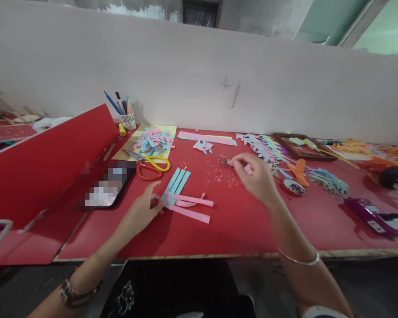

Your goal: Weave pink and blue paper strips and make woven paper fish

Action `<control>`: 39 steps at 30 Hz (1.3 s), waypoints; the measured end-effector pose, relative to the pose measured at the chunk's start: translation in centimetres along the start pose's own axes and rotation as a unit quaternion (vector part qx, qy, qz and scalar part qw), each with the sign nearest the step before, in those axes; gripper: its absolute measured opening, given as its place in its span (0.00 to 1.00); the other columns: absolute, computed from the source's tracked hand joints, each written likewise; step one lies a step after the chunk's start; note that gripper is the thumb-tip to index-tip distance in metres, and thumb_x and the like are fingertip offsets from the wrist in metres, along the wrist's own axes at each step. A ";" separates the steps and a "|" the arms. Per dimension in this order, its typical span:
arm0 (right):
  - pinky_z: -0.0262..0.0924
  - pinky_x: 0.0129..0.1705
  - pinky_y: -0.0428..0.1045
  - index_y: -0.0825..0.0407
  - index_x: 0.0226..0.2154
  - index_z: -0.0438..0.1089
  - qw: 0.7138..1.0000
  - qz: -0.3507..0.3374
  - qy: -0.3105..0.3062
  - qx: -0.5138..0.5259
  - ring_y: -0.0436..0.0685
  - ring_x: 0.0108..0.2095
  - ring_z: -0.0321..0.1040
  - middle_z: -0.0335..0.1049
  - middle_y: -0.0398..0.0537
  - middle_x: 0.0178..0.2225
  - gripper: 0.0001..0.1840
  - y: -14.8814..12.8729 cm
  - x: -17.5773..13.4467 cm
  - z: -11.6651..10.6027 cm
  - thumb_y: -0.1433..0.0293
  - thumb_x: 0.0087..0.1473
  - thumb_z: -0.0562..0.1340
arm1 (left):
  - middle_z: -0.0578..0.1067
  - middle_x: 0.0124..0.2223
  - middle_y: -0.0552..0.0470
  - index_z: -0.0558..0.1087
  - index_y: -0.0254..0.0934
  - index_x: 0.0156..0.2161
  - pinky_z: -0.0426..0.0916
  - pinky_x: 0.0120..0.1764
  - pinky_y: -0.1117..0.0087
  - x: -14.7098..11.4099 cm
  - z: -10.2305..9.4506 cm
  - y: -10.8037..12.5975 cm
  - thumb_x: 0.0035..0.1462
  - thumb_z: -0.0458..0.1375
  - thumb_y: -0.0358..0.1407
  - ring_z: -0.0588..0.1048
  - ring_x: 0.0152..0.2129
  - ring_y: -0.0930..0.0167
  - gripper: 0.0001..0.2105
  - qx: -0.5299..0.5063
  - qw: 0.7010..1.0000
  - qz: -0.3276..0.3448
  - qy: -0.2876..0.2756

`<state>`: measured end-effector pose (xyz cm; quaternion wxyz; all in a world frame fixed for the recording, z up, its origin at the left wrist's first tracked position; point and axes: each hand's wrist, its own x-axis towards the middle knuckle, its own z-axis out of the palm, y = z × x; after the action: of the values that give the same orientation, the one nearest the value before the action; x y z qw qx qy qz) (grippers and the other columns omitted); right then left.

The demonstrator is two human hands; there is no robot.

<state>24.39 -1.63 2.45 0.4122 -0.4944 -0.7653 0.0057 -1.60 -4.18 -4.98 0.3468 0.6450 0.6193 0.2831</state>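
View: head cam, looking fwd & down at your red table [239, 229].
Writing: your phone [119, 181] has a pixelated screen, can't be read; the purple device [373, 216] at far R has a pale panel, too small to read.
Marks: the white partition [185, 75] carries a dark cross-like scribble & a reddish streak; your black clothing [172, 291] shows a white line drawing.
L hand: your left hand [144, 207] comes in from lower L, digits spread & bent, upper one pointing up & R; bracelets at wrist.
L grip: part open, fingertips at L edge of the woven strips [168, 199]; can't tell if pinched or just touching.
R hand: your right hand [257, 176] reaches fwd over the table, wrist bent L, thin bangle on forearm.
R grip: thumb & index drawn together by a small pink bit [230, 163], near the scraps [219, 176]; can't tell if they have hold of it.
Woven strips: flat on table, L of centre; blue ends point up & R, pink ends R.
Scissors: red/yellow-handled scissors [149, 163] just beyond L hand, between phone & loose paper pile [154, 141].
Back: long strips [207, 138] by the partition; small woven pc [203, 146] just in front.
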 end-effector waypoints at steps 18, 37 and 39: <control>0.36 0.52 0.64 0.50 0.42 0.64 0.935 0.006 -0.346 -0.078 0.58 0.47 0.59 0.64 0.52 0.43 0.13 -2.0 -3.2 5.2 0.70 0.52 0.54 | 0.75 0.34 0.49 0.72 0.41 0.42 0.63 0.27 0.71 -2.7 0.2 0.8 0.54 0.51 0.36 0.74 0.27 0.67 0.12 0.441 0.884 0.154 -0.003; 0.43 0.44 0.56 0.52 0.35 0.68 0.923 0.013 -0.381 -0.063 0.57 0.42 0.62 0.68 0.49 0.38 0.08 -1.6 -3.3 5.7 0.69 0.53 0.55 | 0.73 0.43 0.47 0.69 0.38 0.45 0.68 0.38 0.67 -2.3 1.0 -0.3 0.54 0.48 0.27 0.71 0.38 0.67 0.14 0.390 0.868 0.305 -0.042; 0.43 0.45 0.56 0.52 0.33 0.69 0.922 0.002 -0.382 -0.064 0.55 0.40 0.63 0.70 0.48 0.36 0.09 -1.6 -2.9 5.7 0.69 0.55 0.53 | 0.73 0.43 0.47 0.69 0.38 0.44 0.69 0.38 0.67 -2.2 1.0 -0.2 0.55 0.47 0.28 0.71 0.38 0.68 0.14 0.377 0.874 0.304 -0.042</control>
<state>20.08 -2.42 -2.47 0.0558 -0.4817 -0.8623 0.1459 -1.14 -6.45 -5.61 -0.0002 0.8945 0.4374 0.0927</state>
